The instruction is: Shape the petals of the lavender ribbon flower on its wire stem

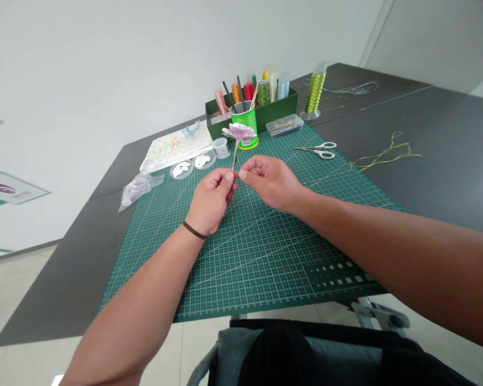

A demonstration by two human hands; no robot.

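Flower with lilac petals, on a thin stem, is being held above the middle of a green cutting mat, its long axis standing nearly upright with the head leaning slightly right. The stem's lower end is being pinched between the clenched thumb and fingertips of the left hand. The right hand is being kept just right of the stem with its fingers curled; whether they are touching it cannot be told. Farther off, a green-and-yellow can of tools and a green organiser are being kept at far centre, with a clear box of pins beside them. Scissors are lying on the mat's right side, and loose green wire beyond it. At far right, a green thread spool is standing. Round dishes of white pieces, a clear cup, a printed sheet and a plastic bag are lying left.
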